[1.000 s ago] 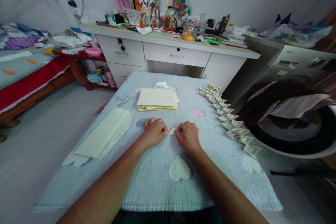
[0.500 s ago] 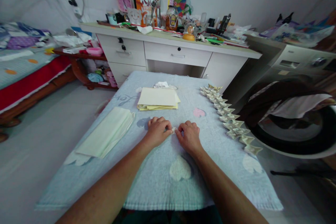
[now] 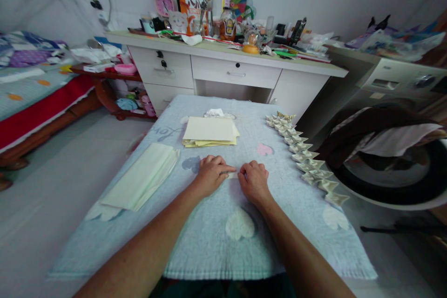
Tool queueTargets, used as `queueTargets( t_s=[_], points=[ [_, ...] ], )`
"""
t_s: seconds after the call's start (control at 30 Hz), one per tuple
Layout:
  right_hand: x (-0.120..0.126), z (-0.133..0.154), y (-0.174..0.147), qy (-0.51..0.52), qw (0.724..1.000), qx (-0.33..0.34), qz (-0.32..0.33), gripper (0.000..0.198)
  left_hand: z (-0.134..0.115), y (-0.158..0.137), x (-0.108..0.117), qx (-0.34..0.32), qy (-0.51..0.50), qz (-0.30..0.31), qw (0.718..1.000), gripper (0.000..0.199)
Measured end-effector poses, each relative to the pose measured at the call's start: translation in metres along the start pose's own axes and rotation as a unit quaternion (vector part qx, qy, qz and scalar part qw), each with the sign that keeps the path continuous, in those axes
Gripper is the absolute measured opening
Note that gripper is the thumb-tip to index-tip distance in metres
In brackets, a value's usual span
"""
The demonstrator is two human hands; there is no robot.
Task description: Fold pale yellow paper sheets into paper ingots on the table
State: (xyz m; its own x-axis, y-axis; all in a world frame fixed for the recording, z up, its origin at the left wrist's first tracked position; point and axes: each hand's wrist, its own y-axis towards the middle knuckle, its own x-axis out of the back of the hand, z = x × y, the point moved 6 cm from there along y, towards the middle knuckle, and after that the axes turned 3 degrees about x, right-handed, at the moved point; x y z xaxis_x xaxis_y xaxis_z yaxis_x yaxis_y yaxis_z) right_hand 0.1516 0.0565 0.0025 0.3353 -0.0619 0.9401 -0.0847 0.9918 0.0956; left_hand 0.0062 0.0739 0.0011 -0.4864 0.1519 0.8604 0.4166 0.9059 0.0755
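At far left stands a bed (image 3: 45, 93). On the left part of the cloth-covered table (image 3: 195, 242) lies a pile of pale folded sheets (image 3: 141, 177), slanted, well apart from the hands. Farther back, near the middle, sits a stack of cream paper (image 3: 208, 129), beyond the left hand (image 3: 214, 175). That hand rests low, its index finger extended over the small paper strip (image 3: 232, 175) and its other fingers bent; whether it grips the strip cannot be determined. The strip lies flat between the two hands, partly covered by the left. The right hand (image 3: 253, 180) is at the strip's right end, fingers curled inward; a pinch cannot be confirmed. Right of it, well apart, a row of folded paper pieces (image 3: 303, 156) runs along the table's right side. A washing machine (image 3: 401, 79) with its door open stands at far right.
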Motion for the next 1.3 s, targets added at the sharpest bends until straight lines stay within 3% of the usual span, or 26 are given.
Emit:
queueTargets(
  t_s=[0.3,0.67,0.9,1.07,1.3],
  points=[
    [0.007,-0.014,0.000,0.065,0.998,-0.020,0.005,0.016,-0.001,0.001,-0.001,0.003,0.006,0.010,1.000,0.030],
    [0.002,-0.005,-0.003,-0.023,1.000,-0.009,-0.009,0.011,0.001,0.001,-0.003,-0.001,0.011,0.015,1.000,0.031],
    [0.003,-0.004,-0.004,-0.016,1.000,-0.001,-0.015,0.011,0.001,0.002,-0.004,0.002,0.014,0.018,1.000,0.030],
    [0.008,-0.008,-0.005,0.027,1.000,0.005,-0.015,0.028,0.002,0.002,-0.005,0.009,0.014,0.019,1.000,0.031],
    [0.006,-0.001,-0.006,0.000,0.999,0.027,-0.025,0.022,0.001,0.002,-0.003,0.007,0.017,0.019,1.000,0.031]
  ],
)
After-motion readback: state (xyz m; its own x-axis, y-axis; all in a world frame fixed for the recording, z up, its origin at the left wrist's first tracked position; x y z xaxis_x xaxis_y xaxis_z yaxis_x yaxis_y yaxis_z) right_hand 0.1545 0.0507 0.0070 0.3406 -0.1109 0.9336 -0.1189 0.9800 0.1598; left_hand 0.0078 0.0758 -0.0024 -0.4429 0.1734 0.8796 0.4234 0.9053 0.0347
